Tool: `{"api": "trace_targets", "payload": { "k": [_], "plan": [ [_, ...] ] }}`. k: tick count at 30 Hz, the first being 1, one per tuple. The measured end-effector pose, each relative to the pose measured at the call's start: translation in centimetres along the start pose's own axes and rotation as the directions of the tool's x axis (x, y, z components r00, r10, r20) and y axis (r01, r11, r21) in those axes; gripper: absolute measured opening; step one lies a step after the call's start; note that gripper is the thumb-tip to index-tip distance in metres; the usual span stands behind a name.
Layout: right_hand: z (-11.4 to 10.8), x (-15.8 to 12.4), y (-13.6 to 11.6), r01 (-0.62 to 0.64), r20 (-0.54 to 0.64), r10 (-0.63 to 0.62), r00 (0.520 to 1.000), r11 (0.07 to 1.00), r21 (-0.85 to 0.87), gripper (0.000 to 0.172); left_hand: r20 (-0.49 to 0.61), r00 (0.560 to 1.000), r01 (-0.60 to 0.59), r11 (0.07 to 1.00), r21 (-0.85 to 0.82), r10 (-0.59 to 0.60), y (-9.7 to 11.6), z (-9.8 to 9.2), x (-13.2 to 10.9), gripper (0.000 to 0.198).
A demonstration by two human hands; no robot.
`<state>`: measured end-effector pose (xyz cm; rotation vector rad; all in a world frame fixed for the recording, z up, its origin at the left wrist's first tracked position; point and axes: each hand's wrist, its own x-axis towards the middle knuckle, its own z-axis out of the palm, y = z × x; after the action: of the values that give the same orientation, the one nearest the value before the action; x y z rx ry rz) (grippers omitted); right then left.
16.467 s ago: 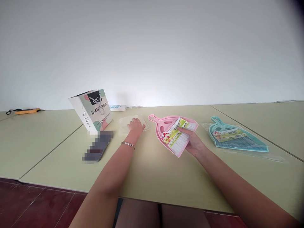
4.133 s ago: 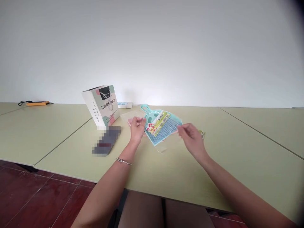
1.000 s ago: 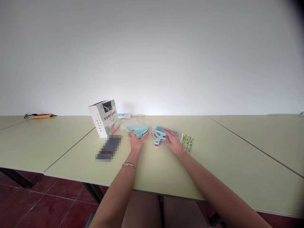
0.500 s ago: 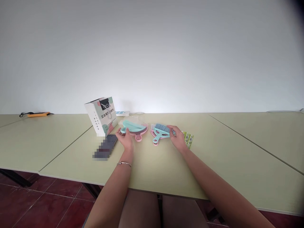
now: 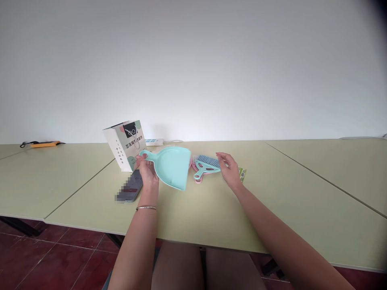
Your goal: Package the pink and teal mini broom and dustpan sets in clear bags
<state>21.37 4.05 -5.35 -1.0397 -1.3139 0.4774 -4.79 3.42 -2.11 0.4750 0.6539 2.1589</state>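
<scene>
My left hand (image 5: 148,171) is closed round the handle of a mint-green dustpan (image 5: 173,167), held up above the table with its hollow side facing me and its wide edge to the right. Two small brushes lie stacked on the table to its right: a mint brush with blue-grey bristles (image 5: 208,163) rests over a pink brush (image 5: 198,181). Beside the mint brush's right end is my right hand (image 5: 230,171), fingers loosely bent and apart, with nothing held. Behind the raised dustpan, a pink dustpan (image 5: 190,162) is mostly hidden.
A printed paper bag (image 5: 123,149) stands at the left, with a phone (image 5: 133,187) in front. A power strip (image 5: 154,142) lies by the wall. Green packets (image 5: 242,174) are partly behind my right hand. An orange item with a black strap (image 5: 45,144) lies far left.
My left hand has lifted the mint dustpan off the pink one and turned its hollow side toward me. My right hand has shifted slightly right, its fingers coming off the mint brush.
</scene>
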Motion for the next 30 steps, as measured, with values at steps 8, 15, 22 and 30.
{"api": "trace_targets", "payload": {
  "k": [8,15,22,30],
  "plan": [
    [-0.2,-0.5,-2.2,-0.091,0.269,0.074,0.96,0.994,0.053,0.029,0.339,0.803,0.431,0.87,0.237,-0.49,-3.1,1.4,-3.7,0.049],
    [0.2,-1.0,-2.0,-0.198,0.66,0.298,0.689,0.954,-0.224,0.049,0.314,0.773,0.446,0.824,0.349,-0.551,-3.7,1.2,-3.6,0.046],
    [0.2,-0.2,-0.9,-0.289,0.403,0.379,0.833,0.919,-0.267,0.039,0.367,0.694,0.368,0.743,0.559,-0.619,-3.7,1.1,-4.3,0.043],
    [-0.5,-0.2,-1.0,-0.306,0.487,0.368,0.792,0.93,-0.205,0.054,0.372,0.682,0.206,0.654,0.728,-0.629,-4.2,0.2,-3.9,0.047]
  ]
}}
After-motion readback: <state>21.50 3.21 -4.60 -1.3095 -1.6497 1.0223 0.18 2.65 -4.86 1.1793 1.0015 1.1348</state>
